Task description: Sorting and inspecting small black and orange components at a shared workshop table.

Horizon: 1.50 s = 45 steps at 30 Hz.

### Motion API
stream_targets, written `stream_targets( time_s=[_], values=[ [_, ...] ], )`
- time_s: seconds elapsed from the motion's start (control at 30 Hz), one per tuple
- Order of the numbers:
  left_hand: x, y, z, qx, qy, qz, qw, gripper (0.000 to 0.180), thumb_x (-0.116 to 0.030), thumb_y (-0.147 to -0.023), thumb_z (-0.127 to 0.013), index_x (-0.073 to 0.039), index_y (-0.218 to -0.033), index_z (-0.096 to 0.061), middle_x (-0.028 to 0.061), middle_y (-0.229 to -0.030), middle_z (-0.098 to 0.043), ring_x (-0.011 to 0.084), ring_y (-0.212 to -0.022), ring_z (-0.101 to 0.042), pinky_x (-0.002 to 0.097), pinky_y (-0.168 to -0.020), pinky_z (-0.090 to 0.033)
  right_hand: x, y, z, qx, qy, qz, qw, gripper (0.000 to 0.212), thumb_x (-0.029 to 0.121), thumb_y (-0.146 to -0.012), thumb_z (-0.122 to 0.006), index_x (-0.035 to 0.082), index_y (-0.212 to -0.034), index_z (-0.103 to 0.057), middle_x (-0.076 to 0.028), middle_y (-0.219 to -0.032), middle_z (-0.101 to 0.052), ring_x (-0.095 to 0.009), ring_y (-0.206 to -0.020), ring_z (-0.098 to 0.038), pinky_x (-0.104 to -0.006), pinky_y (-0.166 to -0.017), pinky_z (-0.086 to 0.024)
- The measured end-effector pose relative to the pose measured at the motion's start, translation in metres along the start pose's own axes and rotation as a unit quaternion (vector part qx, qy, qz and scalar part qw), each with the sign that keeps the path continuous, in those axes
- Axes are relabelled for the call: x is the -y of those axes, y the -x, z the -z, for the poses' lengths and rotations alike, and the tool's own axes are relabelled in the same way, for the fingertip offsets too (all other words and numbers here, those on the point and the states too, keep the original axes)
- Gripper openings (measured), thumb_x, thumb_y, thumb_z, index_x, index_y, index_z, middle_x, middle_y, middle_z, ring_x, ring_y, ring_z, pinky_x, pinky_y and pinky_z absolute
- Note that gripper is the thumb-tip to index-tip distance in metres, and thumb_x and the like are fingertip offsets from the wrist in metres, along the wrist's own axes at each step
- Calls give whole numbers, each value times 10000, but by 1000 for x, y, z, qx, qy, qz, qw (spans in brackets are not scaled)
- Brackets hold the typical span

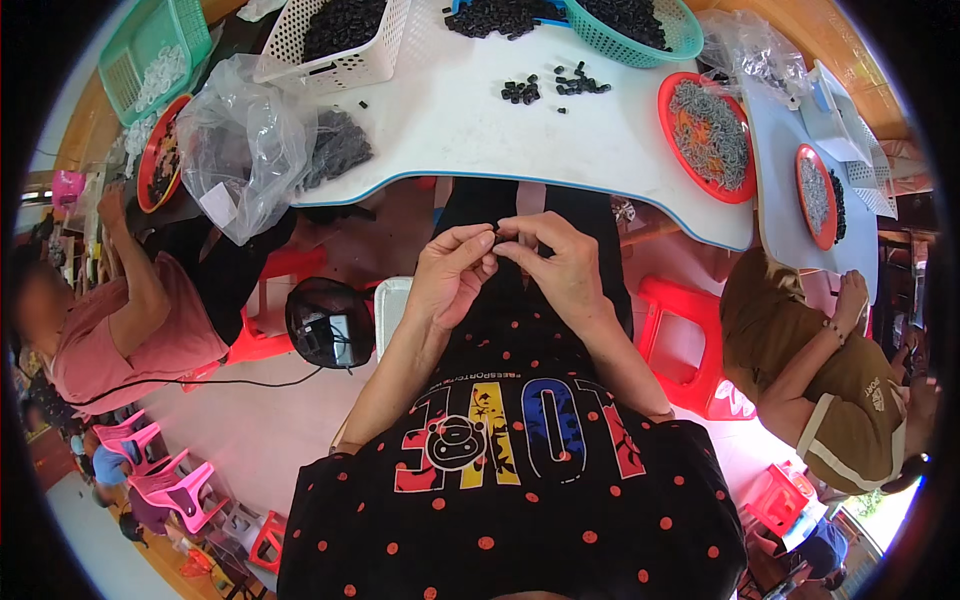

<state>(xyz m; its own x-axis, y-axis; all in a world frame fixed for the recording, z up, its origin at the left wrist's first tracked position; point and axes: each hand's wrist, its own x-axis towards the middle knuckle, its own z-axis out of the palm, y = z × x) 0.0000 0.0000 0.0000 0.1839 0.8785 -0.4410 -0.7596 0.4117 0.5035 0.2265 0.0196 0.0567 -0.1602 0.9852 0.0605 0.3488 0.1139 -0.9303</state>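
Note:
Above my lap, in front of the table edge, my left hand [455, 270] and my right hand [562, 264] meet at the fingertips. Both are closed in a pinch around a small black piece [498, 239], mostly hidden by the fingers, so its shape cannot be made out. Two small groups of short black cylindrical parts, a left group [520, 92] and a right group [582, 81], lie on the white table [460, 130] ahead of me. A red plate [668, 98] at the right holds grey screw-like pieces and some orange ones.
White [385, 62] and green baskets [690, 40] of black parts stand at the back. A clear plastic bag [245, 140] lies left, beside dark parts [338, 150]. A black fan-like object [330, 322] and red stool [680, 345] flank me. People sit on both sides.

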Motion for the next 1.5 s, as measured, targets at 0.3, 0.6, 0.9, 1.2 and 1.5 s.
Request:
stream_targets(
  time_s=[0.3, 0.6, 0.9, 1.2, 1.5],
  values=[
    [3, 1, -5, -28, 50, 48, 997, 167, -50, -1206, -895, -16, -1367, -924, 112, -1208, -936, 174, -994, -884, 322, -916, -760, -9, -2, -1, -71, 138, 194, 969, 230, 59, -991, -1031, 14, -1199, -943, -118, -1202, -917, -294, -1042, -879, -405, -868, -702],
    [12, -5, -2, -31, -69, -86, 993, 178, 5, -1179, -906, 28, -1355, -922, 134, -1174, -935, 205, -985, -883, 323, -907, -745, -3, -4, -1, -30, 188, 221, 956, 197, 82, -1051, -973, 5, -1199, -868, -123, -1176, -864, -351, -1119, -838, -491, -993, -661],
    [9, -6, 23, -16, 17, 51, 998, 150, -30, -1204, -889, -2, -1347, -922, 108, -1165, -934, 181, -953, -881, 309, -887, -738, -18, -1, -5, 10, 66, 168, 984, 187, 71, -1000, -1020, 2, -1107, -883, -122, -1061, -850, -346, -986, -835, -481, -869, -677],
    [14, -5, 15, 0, 15, 32, 999, 163, -40, -1224, -865, -13, -1377, -913, 89, -1204, -928, 168, -1001, -866, 307, -920, -730, -29, 5, -19, -97, 84, 237, 963, 213, 24, -974, -1035, 3, -1142, -904, -105, -1097, -864, -317, -993, -833, -457, -860, -676],
    [11, 0, 15, -33, -120, -70, 990, 191, 37, -1137, -941, 38, -1328, -927, 140, -1152, -946, 187, -945, -869, 307, -889, -712, -23, 8, -16, -38, 153, 242, 957, 165, 13, -1019, -985, -3, -1147, -880, -113, -1087, -830, -337, -999, -807, -483, -916, -642]
  ],
)
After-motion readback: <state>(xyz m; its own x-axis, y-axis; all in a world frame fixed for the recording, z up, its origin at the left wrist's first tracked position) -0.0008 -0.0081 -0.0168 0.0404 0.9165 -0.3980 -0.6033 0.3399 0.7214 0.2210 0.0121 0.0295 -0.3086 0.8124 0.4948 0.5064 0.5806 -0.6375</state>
